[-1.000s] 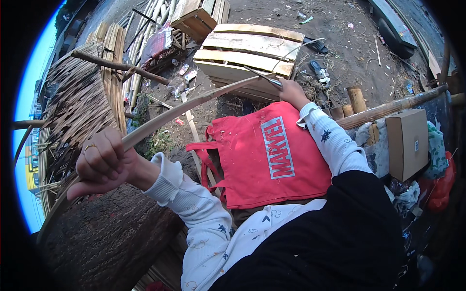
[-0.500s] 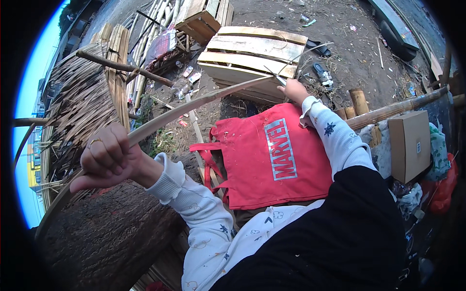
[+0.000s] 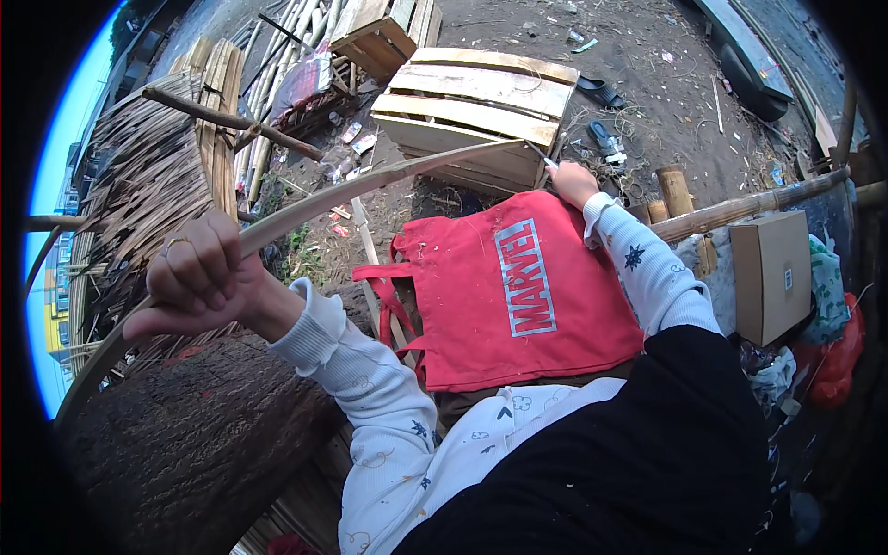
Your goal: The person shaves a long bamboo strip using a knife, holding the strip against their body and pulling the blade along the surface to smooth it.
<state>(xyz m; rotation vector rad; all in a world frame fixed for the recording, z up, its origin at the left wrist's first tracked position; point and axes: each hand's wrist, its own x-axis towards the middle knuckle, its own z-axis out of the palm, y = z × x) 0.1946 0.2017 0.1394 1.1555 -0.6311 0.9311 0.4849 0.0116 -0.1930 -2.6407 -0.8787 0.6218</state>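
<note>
From where I stand, the long pale strip [image 3: 370, 181] arches in the air from low on the person's left, past the left hand, to a narrow tip in front of the slatted crate [image 3: 481, 88]. The left hand [image 3: 196, 273] is wrapped round it, fingers curled tight, thumb sticking out sideways. The right hand [image 3: 575, 181] is closed on a thin blade [image 3: 549, 163], its grip mostly hidden in the fist; the blade's point sits just by the strip's tip, and I can't tell whether they touch

Under both arms a red cloth bag [image 3: 453, 314] covers the lap, straps toward the left. The crate sits right behind the strip's tip, crowding that end, with a second crate [image 3: 375, 42] beyond and two sandals on the dirt to its right. A rough branch [image 3: 231, 120] pokes in from the left before the thatch [image 3: 143, 176], above a dark log [image 3: 203, 416]. To the person's right, a bamboo pole [image 3: 740, 206] runs behind a cardboard box [image 3: 770, 277]
</note>
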